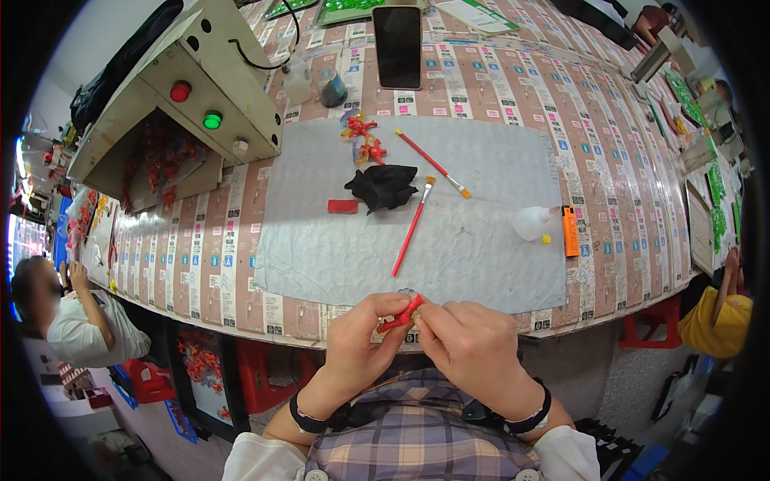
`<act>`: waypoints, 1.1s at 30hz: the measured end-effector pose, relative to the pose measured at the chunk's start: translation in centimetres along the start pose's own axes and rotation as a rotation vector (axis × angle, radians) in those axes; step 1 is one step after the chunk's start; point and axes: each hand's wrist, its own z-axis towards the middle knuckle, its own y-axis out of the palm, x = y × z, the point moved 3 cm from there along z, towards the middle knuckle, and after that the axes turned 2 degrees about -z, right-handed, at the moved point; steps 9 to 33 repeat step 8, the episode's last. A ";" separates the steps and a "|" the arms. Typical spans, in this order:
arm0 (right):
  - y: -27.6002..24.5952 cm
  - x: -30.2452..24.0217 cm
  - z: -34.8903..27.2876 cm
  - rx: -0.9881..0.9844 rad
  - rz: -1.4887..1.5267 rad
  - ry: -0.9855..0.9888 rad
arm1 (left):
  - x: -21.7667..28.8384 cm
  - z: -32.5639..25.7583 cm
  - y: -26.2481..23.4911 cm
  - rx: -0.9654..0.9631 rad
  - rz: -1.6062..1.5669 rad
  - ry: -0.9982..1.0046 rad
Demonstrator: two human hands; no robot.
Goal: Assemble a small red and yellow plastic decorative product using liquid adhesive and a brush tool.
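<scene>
Between my hands, at the table's near edge, is a small red figurine (403, 313) with a clear, greyish part at its top. My left hand (362, 341) pinches it from the left. From the right, the fingers of my right hand (472, 343) close on it too, hiding part of it. Ahead on the grey cloth (321, 248) lie two red-handled paintbrushes, one nearer (413, 228) and one farther (433, 163). Beside them are a crumpled black cloth (383, 188), a small red block (342, 206) and several red and clear figurines (369, 144).
A squeeze bottle (536, 223) and an orange lighter (570, 232) lie at the cloth's right edge. Farther back stand a phone (398, 48) and a dark-filled jar (332, 90). A metal box (184, 96) with red pieces inside fills the left. Other people sit at both sides.
</scene>
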 end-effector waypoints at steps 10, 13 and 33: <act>0.2 0.2 -0.2 0.011 -0.026 -0.005 | -0.2 -0.2 0.0 -0.009 0.023 0.016; 0.2 0.2 -0.2 0.011 -0.026 -0.005 | -0.2 -0.2 0.0 -0.009 0.023 0.016; 0.2 0.2 -0.2 0.011 -0.026 -0.005 | -0.2 -0.2 0.0 -0.009 0.023 0.016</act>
